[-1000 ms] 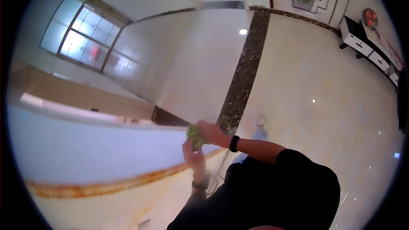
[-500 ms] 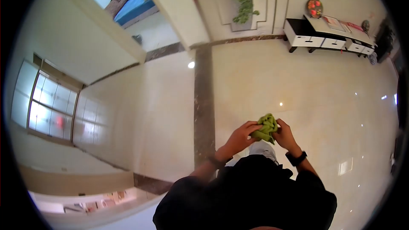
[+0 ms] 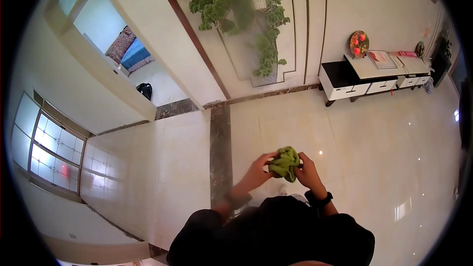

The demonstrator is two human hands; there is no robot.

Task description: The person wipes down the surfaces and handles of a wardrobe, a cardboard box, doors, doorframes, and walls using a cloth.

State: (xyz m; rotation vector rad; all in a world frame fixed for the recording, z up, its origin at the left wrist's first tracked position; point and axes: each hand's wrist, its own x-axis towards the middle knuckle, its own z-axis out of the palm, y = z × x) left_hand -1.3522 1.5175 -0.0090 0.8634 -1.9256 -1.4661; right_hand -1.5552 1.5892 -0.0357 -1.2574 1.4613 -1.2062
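A bunched-up green cloth (image 3: 284, 163) is held in front of my body, above the tiled floor. My left hand (image 3: 262, 168) grips its left side, with the fingers closed on the folds. On the opposite side, my right hand (image 3: 306, 171) is closed on the cloth's edge, and a dark band circles that wrist. Folds hide some of the fingertips. Beneath the hands, part of a light shoe (image 3: 284, 190) shows.
A low white and black TV cabinet (image 3: 345, 88) stands against the far wall, bearing a round decorated plate (image 3: 359, 44). A doorway at upper left shows a bed (image 3: 136, 55) and a black bag (image 3: 144, 90). A dark stone strip (image 3: 220, 152) crosses the glossy floor.
My view has tilted up, showing more of the far wall and doorway. Both hands still hold the cloth, which now appears farther left and lower in view.
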